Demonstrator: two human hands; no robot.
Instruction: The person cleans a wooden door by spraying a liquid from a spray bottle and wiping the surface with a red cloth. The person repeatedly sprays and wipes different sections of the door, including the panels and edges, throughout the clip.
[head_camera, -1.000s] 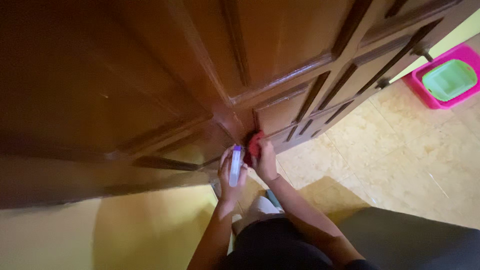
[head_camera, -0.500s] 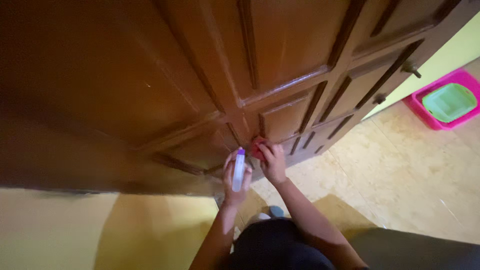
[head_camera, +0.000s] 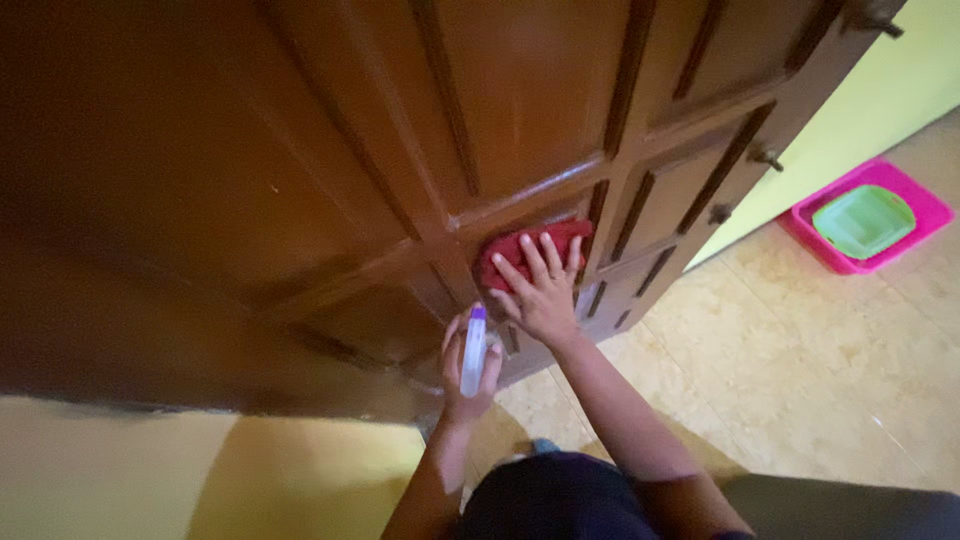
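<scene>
Wiping: my right hand has moved up the wooden door since a moment ago, from the low corner of the panels to a higher panel, fingers now spread flat over the red cloth.
Meaning: I judge the lower corner is done and the wiping is working upward.
Left hand: closed around the small spray bottle with its purple cap, just below and left of my right hand, held off the door.
Cloth: pressed against the door under my right palm.
Containers: pink basin on the floor, well off to the right of both hands; a green tub sits inside it; I cannot tell what the tub holds.
</scene>
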